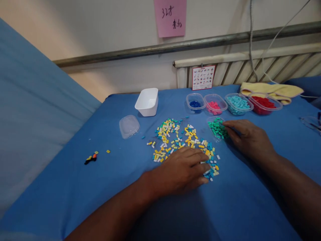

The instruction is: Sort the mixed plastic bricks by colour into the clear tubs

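My left hand (187, 169) lies low over the right front part of a loose pile of small toy bricks (165, 132), yellow, white, pale yellow and teal. Its fingers are a little apart, and their tips reach among the bricks. At the right side of a shallow clear plastic container (217, 138) is my right hand (247, 139), thumb and forefinger brought close together over its edge. Green bricks (217, 127) fill that container. Whatever is between those right fingertips, brick or container rim, is too small to make out.
Behind stand clear tubs of dark blue (195, 104), pink (214, 107), light blue (238, 103) and red bricks (264, 102). A white tub (147, 103) and a clear lid (129, 126) lie left of them. A small black piece (90, 160), yellow cloth (272, 90) and glasses (312, 122) lie farther out.
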The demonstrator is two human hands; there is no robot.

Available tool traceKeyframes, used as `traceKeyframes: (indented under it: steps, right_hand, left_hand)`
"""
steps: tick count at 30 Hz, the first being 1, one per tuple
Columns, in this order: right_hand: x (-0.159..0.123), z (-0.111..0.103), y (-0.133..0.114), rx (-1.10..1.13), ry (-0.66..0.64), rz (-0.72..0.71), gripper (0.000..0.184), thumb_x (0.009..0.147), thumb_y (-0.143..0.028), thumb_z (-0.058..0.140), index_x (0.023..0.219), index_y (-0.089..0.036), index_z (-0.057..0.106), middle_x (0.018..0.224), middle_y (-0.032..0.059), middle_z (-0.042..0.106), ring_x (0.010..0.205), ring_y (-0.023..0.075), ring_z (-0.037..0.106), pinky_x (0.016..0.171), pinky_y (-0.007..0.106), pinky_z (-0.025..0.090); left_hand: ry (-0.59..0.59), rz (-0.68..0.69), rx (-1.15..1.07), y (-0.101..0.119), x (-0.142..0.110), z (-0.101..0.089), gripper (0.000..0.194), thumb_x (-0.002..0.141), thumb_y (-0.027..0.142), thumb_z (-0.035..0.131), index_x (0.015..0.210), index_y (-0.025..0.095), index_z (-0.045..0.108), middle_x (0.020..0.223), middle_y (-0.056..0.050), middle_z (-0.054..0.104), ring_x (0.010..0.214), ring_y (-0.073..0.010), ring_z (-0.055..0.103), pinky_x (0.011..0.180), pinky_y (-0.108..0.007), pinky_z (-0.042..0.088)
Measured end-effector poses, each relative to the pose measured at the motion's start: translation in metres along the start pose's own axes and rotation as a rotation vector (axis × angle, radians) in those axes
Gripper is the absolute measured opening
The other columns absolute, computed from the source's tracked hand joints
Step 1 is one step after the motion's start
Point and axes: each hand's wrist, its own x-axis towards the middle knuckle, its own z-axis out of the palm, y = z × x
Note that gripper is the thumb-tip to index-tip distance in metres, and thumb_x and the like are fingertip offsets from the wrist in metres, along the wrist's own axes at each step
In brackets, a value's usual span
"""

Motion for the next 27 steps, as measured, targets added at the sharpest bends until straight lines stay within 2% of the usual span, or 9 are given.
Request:
traceKeyframes:
  steps: [2, 5, 8, 10, 13, 18, 22, 25, 27]
  right_hand:
    - [0.0, 0.0, -0.001, 0.023, 0.007, -0.016, 0.026, 0.109, -0.03, 0.061, 0.122, -0.02, 0.082, 0.117, 0.0131, 0.086, 0.104, 0.0324, 0.082, 0.092, 0.048, 0.065]
    - [0.001, -0.001, -0.005, 0.044, 0.006, -0.029, 0.025, 0.109, -0.03, 0.062, 0.12, -0.021, 0.082, 0.116, 0.0129, 0.086, 0.105, 0.0319, 0.082, 0.093, 0.047, 0.065]
    - [0.003, -0.004, -0.01, 0.046, -0.022, -0.037, 0.025, 0.109, -0.031, 0.061, 0.118, -0.021, 0.082, 0.115, 0.0135, 0.086, 0.104, 0.0322, 0.082, 0.093, 0.047, 0.065]
    - [0.003, -0.008, -0.013, 0.039, -0.055, -0.034, 0.026, 0.11, -0.032, 0.06, 0.119, -0.02, 0.081, 0.116, 0.0143, 0.086, 0.105, 0.0319, 0.082, 0.093, 0.046, 0.065]
    - [0.001, -0.017, -0.016, 0.01, -0.069, -0.007, 0.029, 0.11, -0.033, 0.059, 0.12, -0.018, 0.082, 0.117, 0.0156, 0.086, 0.106, 0.0309, 0.082, 0.094, 0.042, 0.064]
    - [-0.007, -0.05, -0.004, -0.108, 0.088, 0.194, 0.039, 0.105, -0.048, 0.061, 0.118, -0.02, 0.084, 0.112, 0.0128, 0.087, 0.1, 0.0311, 0.082, 0.085, 0.04, 0.062]
    - [-0.014, -0.092, 0.036, -0.262, 0.167, 0.545, 0.042, 0.101, -0.05, 0.062, 0.121, -0.022, 0.087, 0.11, 0.0121, 0.086, 0.089, 0.0264, 0.079, 0.087, 0.037, 0.058]
    - [-0.021, -0.123, 0.078, -0.42, 0.133, 0.884, 0.054, 0.105, -0.047, 0.049, 0.136, -0.017, 0.081, 0.122, 0.0175, 0.084, 0.106, 0.0298, 0.077, 0.093, 0.04, 0.054]
    - [-0.028, -0.137, 0.103, -0.464, 0.07, 0.973, 0.062, 0.105, -0.047, 0.048, 0.145, -0.008, 0.074, 0.132, 0.0248, 0.08, 0.113, 0.0346, 0.075, 0.093, 0.043, 0.052]
  left_hand:
    - [0.063, -0.101, 0.049, -0.009, -0.001, -0.004, 0.04, 0.119, 0.045, 0.053, 0.139, 0.014, 0.069, 0.153, -0.013, 0.068, 0.146, -0.0301, 0.061, 0.127, -0.047, 0.045]
    - [0.132, -0.336, 0.178, -0.038, -0.004, -0.013, 0.053, 0.119, 0.049, 0.051, 0.156, 0.012, 0.061, 0.169, -0.015, 0.055, 0.161, -0.0327, 0.046, 0.136, -0.052, 0.035]
    - [0.018, -0.602, 0.241, -0.068, -0.008, -0.019, 0.074, 0.118, 0.059, 0.049, 0.17, 0.007, 0.045, 0.18, -0.019, 0.034, 0.17, -0.0367, 0.03, 0.14, -0.056, 0.028]
    - [-0.094, -0.675, 0.205, -0.076, -0.01, -0.022, 0.079, 0.118, 0.061, 0.046, 0.172, 0.004, 0.041, 0.182, -0.021, 0.027, 0.171, -0.0374, 0.027, 0.14, -0.054, 0.027]
    - [-0.17, -0.638, 0.155, -0.067, -0.015, -0.025, 0.074, 0.12, 0.058, 0.04, 0.17, 0.005, 0.047, 0.181, -0.019, 0.032, 0.171, -0.0333, 0.029, 0.141, -0.048, 0.025]
    - [-0.205, -0.548, 0.129, -0.043, -0.025, -0.028, 0.066, 0.121, 0.054, 0.042, 0.169, 0.01, 0.051, 0.179, -0.013, 0.037, 0.168, -0.0294, 0.036, 0.141, -0.045, 0.028]
    - [-0.194, -0.474, 0.194, -0.046, -0.031, -0.028, 0.06, 0.12, 0.048, 0.046, 0.164, 0.009, 0.058, 0.174, -0.015, 0.045, 0.164, -0.0319, 0.044, 0.139, -0.05, 0.035]
    - [-0.158, -0.418, 0.248, -0.055, -0.032, -0.026, 0.055, 0.119, 0.045, 0.045, 0.154, 0.01, 0.068, 0.163, -0.016, 0.058, 0.156, -0.0357, 0.054, 0.133, -0.056, 0.044]
    - [-0.145, -0.399, 0.265, -0.06, -0.031, -0.025, 0.053, 0.118, 0.044, 0.045, 0.15, 0.01, 0.071, 0.159, -0.017, 0.062, 0.152, -0.0372, 0.059, 0.129, -0.058, 0.048]
